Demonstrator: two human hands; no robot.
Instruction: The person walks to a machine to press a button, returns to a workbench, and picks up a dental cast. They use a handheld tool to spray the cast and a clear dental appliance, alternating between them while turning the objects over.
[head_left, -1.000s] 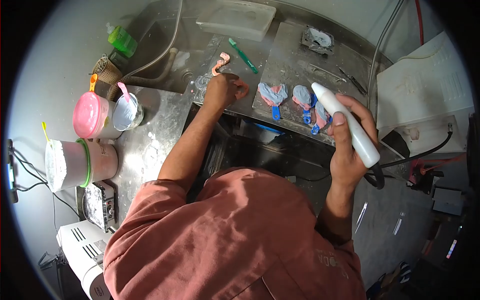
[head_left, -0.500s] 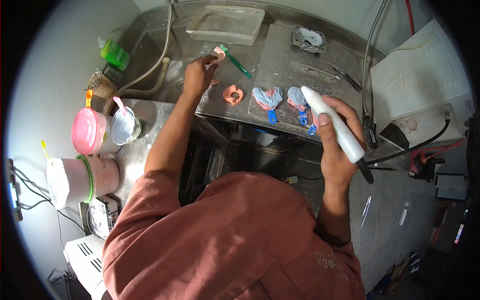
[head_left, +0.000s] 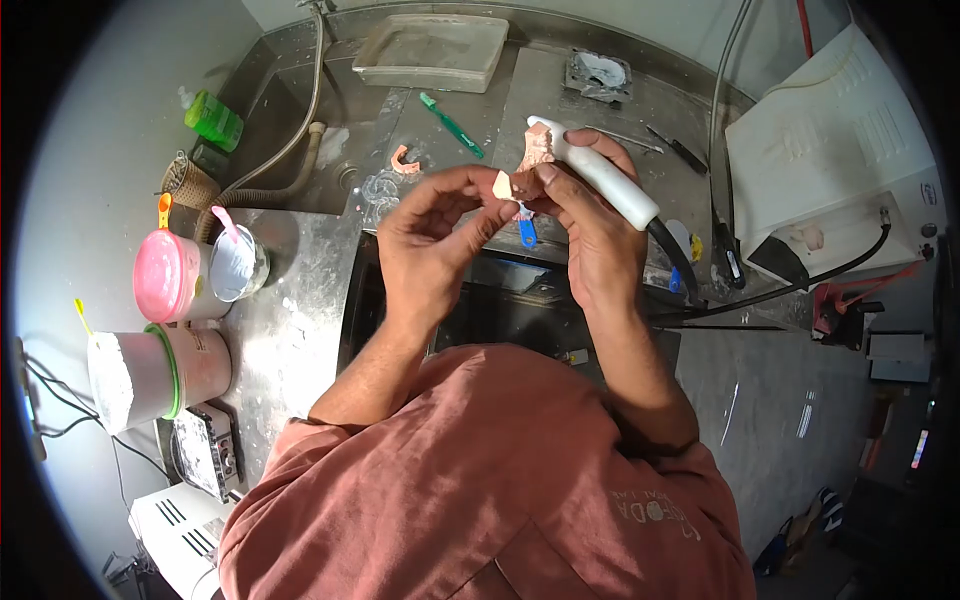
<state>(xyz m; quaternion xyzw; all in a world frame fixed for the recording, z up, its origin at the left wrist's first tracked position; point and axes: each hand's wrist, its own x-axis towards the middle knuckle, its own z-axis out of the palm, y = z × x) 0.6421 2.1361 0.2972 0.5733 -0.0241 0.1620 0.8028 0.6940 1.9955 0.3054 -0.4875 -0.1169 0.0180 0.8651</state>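
Both hands meet above the front edge of the steel counter around pinkish plaster dental casts. My left hand (head_left: 425, 235) pinches a small cast piece (head_left: 503, 186) with a pale cut face. My right hand (head_left: 600, 225) holds a toothed dental cast (head_left: 537, 147) between thumb and fingers. Across the same hand lies a white pen-shaped tool (head_left: 610, 182) with a black cable, tip pointing up and left. Whether the two cast pieces touch is hidden by fingers. Below them shows the blue handle (head_left: 527, 233) of an impression tray, its upper part mostly covered.
A green toothbrush (head_left: 452, 125) and a pink horseshoe-shaped piece (head_left: 404, 160) lie on the counter. Behind is a plastic tub (head_left: 430, 75); a plaster-smeared metal block (head_left: 600, 75) stands right of it. Pink-lidded tub (head_left: 163, 278) and mixing bowl (head_left: 240, 265) stand left. A dark cable (head_left: 670, 255) hangs right.
My left hand has left the toothbrush area and come right to meet my right hand, now with a cast piece. My right hand has moved left, keeping the white tool and now gripping a cast.
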